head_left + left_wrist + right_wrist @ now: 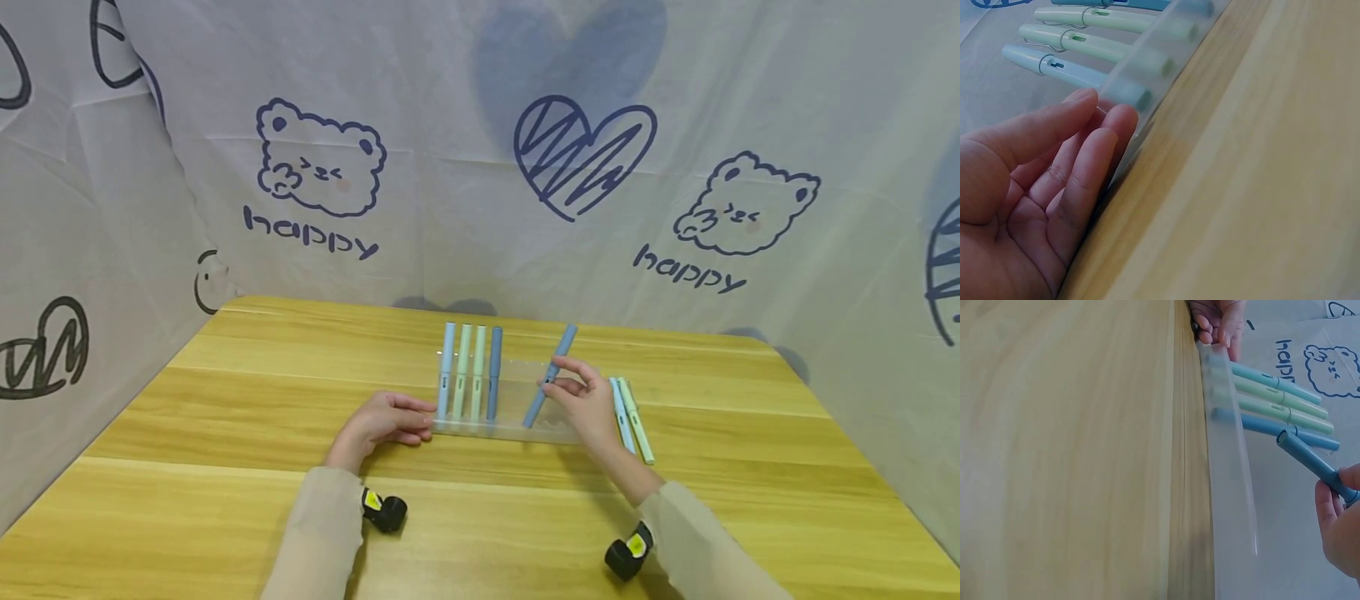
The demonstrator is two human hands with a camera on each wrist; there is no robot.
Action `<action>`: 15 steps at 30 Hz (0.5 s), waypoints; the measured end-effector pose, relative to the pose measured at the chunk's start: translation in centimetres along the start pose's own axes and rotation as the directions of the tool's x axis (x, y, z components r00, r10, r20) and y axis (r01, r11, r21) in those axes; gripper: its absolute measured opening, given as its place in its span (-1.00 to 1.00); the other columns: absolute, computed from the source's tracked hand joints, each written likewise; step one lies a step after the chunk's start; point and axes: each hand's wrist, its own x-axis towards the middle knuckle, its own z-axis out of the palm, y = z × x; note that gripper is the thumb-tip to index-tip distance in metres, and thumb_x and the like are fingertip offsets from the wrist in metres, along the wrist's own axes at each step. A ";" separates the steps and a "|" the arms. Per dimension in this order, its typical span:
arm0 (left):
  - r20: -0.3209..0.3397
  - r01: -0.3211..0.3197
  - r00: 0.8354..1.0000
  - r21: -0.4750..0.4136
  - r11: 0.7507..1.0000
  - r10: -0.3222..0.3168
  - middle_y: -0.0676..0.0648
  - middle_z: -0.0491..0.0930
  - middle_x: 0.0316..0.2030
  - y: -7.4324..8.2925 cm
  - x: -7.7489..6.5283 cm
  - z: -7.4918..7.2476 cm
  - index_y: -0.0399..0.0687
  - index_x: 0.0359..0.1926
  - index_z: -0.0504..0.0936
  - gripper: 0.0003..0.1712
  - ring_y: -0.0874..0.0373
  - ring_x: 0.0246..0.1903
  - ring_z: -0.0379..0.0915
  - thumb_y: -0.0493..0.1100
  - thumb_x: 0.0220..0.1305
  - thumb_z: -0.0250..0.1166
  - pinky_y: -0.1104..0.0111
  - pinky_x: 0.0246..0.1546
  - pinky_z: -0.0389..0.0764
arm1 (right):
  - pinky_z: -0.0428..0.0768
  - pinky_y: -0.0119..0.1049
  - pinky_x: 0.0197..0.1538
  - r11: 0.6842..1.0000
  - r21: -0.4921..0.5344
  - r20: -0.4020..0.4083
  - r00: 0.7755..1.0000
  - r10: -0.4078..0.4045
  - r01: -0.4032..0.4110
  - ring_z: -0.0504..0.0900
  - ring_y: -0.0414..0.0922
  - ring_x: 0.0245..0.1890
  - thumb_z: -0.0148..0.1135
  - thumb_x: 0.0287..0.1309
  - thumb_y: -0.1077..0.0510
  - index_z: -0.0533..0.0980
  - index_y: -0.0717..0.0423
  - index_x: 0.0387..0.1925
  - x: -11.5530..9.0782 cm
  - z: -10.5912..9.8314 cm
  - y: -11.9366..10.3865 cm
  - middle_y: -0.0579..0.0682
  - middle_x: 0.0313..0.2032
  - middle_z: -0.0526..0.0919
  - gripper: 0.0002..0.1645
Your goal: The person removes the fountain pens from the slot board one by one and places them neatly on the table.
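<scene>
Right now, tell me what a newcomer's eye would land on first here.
Probably the darker blue pen, tilted in the right hand's pinch, to the right of the row of four pens in the clear holder. Next might come the bold scribbled heart on the pale cloth behind the table, with a bear drawing on either side of it.

Pens numbered seven: two light blue, three pale green, two darker blue. Clear stand: one; it held four pens. Worktop: one. Small black cameras numbered two. On the backdrop cloth, whole bears numbered two; "happy" captions, two; whole striped hearts, one.
</scene>
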 end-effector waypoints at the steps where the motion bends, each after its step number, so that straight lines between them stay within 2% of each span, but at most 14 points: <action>1: 0.000 0.000 1.000 0.000 1.000 0.000 -0.16 0.62 -0.43 0.0 0.0 0.0 -0.48 -0.06 0.49 -0.65 0.12 -0.47 0.57 -0.40 0.09 0.23 0.40 -0.45 0.61 | 0.59 -0.38 -0.25 1.000 -0.001 -0.004 1.000 0.002 -0.002 0.61 -0.18 -0.44 0.21 -0.14 0.57 0.43 0.47 -0.12 0.0 -0.2 0.0 0.12 -0.40 0.60 -0.57; 6: 0.002 -0.001 1.000 0.000 1.000 0.001 -0.16 0.62 -0.43 0.0 0.0 0.0 -0.48 -0.06 0.49 -0.65 0.12 -0.48 0.57 -0.40 0.09 0.22 0.40 -0.45 0.61 | 0.60 -0.39 -0.26 1.000 0.004 -0.013 1.000 -0.010 0.010 0.60 -0.22 -0.47 0.21 -0.12 0.55 0.47 0.41 -0.16 0.0 -1.1 0.2 0.02 -0.44 0.61 -0.62; 8: 0.005 -0.002 1.000 -0.001 1.000 0.002 -0.16 0.62 -0.44 0.0 -0.1 0.0 -0.48 -0.06 0.49 -0.65 0.12 -0.48 0.57 -0.40 0.09 0.22 0.41 -0.45 0.61 | 0.60 -0.37 -0.27 1.000 -0.001 -0.005 1.000 -0.031 0.031 0.61 -0.21 -0.47 0.22 -0.11 0.53 0.47 0.41 -0.15 -0.1 -1.5 0.2 0.05 -0.44 0.61 -0.63; 13: 0.004 -0.008 1.000 -0.005 1.000 0.008 -0.16 0.62 -0.45 0.1 -0.1 0.0 -0.50 -0.06 0.48 -0.65 0.13 -0.49 0.57 -0.41 0.09 0.22 0.41 -0.46 0.61 | 0.59 -0.36 -0.24 0.995 0.020 0.072 0.992 -0.104 0.102 0.61 -0.20 -0.40 0.26 -0.05 0.40 0.49 0.33 -0.09 0.0 -3.2 1.4 0.11 -0.30 0.57 -0.61; 15: 0.002 -0.007 1.000 -0.005 1.000 0.007 -0.17 0.62 -0.45 0.0 -0.1 0.0 -0.50 -0.07 0.49 -0.65 0.13 -0.49 0.57 -0.41 0.08 0.22 0.41 -0.46 0.61 | 0.59 -0.37 -0.23 0.993 0.039 0.095 0.988 -0.118 0.115 0.61 -0.20 -0.37 0.27 -0.03 0.36 0.50 0.27 -0.09 0.2 -3.8 1.8 0.07 -0.25 0.56 -0.62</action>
